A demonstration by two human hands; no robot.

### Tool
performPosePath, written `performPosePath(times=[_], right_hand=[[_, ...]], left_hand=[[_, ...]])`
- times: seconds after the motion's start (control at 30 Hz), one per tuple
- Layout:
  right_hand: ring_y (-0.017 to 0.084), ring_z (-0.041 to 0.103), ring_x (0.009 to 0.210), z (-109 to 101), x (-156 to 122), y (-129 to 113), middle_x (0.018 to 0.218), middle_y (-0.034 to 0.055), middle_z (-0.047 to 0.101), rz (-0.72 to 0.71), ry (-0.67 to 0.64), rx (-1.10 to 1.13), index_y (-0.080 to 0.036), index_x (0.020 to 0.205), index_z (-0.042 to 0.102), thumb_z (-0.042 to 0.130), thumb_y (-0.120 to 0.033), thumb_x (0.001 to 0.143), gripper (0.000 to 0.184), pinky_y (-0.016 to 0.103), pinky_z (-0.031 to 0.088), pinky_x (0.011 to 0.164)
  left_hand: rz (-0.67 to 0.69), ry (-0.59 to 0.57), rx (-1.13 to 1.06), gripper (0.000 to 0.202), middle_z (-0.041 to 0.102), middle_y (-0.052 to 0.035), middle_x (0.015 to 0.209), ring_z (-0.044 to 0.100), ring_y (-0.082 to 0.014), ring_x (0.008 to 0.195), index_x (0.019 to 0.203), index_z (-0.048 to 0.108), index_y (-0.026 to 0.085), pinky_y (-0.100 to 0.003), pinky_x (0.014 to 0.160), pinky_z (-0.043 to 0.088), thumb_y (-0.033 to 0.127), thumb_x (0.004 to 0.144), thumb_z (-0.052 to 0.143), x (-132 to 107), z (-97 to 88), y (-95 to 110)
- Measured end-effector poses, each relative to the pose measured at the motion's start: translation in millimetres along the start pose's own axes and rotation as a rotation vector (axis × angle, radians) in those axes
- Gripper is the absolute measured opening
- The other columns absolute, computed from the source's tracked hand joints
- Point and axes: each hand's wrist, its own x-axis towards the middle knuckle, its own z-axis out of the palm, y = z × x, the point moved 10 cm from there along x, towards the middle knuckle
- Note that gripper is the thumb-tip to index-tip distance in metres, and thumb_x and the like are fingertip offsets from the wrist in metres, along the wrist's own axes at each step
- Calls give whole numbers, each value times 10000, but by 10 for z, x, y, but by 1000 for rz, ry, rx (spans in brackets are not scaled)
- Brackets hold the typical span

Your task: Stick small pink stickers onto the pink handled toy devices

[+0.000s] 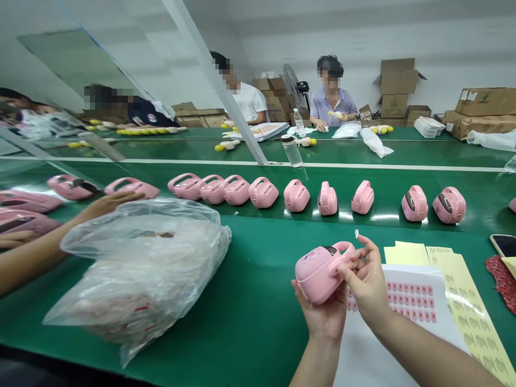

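My left hand (324,314) cups a pink plastic toy case (318,269) with a handle from below, above the green table. My right hand (365,277) is at the case's handle, fingers pinched, with a tiny white sticker (357,233) on a fingertip. Under my hands lies a white sticker sheet (415,301) with rows of small pink stickers.
A row of pink cases (296,194) stands on the green conveyor (258,226). A large clear plastic bag (141,263) lies at left, with another person's arm (44,247) behind it. Yellow backing sheets (463,301) and a phone (503,244) are at right. Two people sit across the far table among cardboard boxes (397,86).
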Motion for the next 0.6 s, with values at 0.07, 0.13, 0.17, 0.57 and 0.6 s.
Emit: performPosePath(times=[0.07, 0.13, 0.17, 0.57, 0.6], right_hand=[[107, 629, 655, -49, -3, -2, 808, -55, 494, -14, 28, -4, -255, 1102, 421, 701, -231, 668, 517, 287, 565, 701], [109, 622, 657, -84, -15, -5, 796, -52, 491, -37, 51, -23, -250, 1095, 425, 694, -246, 683, 493, 283, 562, 690], [108, 618, 656, -95, -24, -8, 788, -52, 490, -54, 59, -37, -248, 1090, 426, 688, -251, 692, 476, 278, 559, 683], [175, 608, 754, 185, -462, -524, 897, 54, 623, -1063, -129, -779, -267, 1322, 328, 443, -68, 871, 507, 303, 501, 614], [182, 618, 789, 233, -513, -520, 930, 63, 639, -1141, -179, -853, -263, 1356, 291, 439, -56, 871, 547, 307, 494, 626]], left_hand=[[-1, 18, -8, 787, 566, -198, 1275, 642, -287, 1001, 1439, 185, 163, -362, 841, 520, 447, 798, 542, -5, 1, -32], [12, 30, -16, 775, 616, -195, 1203, 658, -277, 968, 1439, 180, 147, -353, 829, 527, 457, 814, 518, -8, 1, -49], [24, 33, -18, 766, 634, -193, 1172, 662, -274, 959, 1436, 189, 140, -348, 826, 529, 461, 819, 511, -10, -1, -49], [-55, -168, 16, 599, 693, -161, 1071, 644, -240, 1018, 1280, 497, 125, -314, 918, 476, 417, 765, 591, -45, 140, -142], [-71, -181, 10, 595, 695, -155, 1072, 645, -235, 1016, 1276, 503, 131, -305, 917, 477, 420, 764, 590, -48, 152, -155]])
